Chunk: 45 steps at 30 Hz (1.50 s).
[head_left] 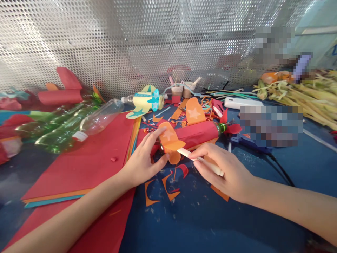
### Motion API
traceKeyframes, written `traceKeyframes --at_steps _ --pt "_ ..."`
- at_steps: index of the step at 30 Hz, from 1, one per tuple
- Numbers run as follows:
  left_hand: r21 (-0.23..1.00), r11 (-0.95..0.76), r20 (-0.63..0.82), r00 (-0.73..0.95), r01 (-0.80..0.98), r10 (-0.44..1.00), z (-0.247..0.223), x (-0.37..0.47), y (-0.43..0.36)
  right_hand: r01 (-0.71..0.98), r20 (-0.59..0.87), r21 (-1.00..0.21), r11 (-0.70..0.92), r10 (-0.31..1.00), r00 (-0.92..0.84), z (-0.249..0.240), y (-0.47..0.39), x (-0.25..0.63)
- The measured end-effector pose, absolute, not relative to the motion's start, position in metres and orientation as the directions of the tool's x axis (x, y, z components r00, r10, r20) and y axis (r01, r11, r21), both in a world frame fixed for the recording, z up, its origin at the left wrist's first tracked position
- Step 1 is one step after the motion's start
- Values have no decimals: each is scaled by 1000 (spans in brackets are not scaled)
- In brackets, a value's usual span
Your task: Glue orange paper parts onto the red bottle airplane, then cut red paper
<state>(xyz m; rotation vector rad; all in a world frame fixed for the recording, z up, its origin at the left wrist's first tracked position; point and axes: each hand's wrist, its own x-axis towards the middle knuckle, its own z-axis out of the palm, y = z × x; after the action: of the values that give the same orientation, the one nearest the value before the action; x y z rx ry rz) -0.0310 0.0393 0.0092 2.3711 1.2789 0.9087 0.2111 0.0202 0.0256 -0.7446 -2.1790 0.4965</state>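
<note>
Nearest the desk's near edge, we see curved orange offcuts point(149, 202) lying loose on the desk point(210, 225); a wrist brushing them could drag scraps under the work. Beyond them, the grip of the right hand point(223, 172) is closed around a white marker point(184, 152), its end at the orange paper fins point(168, 135). We judge that too steep a push could dent or smear the thin paper. The left hand point(142, 158) grasps these fins between thumb and fingers; squeezing harder could crease or loosen them. The red-wrapped bottle point(197, 133) lies on its side, mid-desk, between the side edges; being round, it could roll under uneven pressure. Right of it, a blue tool point(250, 144) trails a black cord point(280, 168), which a sleeveless forearm could snag. Toward the far edge, we find a yellow-wrapped bottle point(142, 100), clear of both hands.
</note>
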Motion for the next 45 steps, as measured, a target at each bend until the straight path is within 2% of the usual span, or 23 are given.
traceKeyframes --at_steps 45 --pt "488 -562 395 405 668 825 13 -29 38 325 531 -570 755 640 -556 26 20 211"
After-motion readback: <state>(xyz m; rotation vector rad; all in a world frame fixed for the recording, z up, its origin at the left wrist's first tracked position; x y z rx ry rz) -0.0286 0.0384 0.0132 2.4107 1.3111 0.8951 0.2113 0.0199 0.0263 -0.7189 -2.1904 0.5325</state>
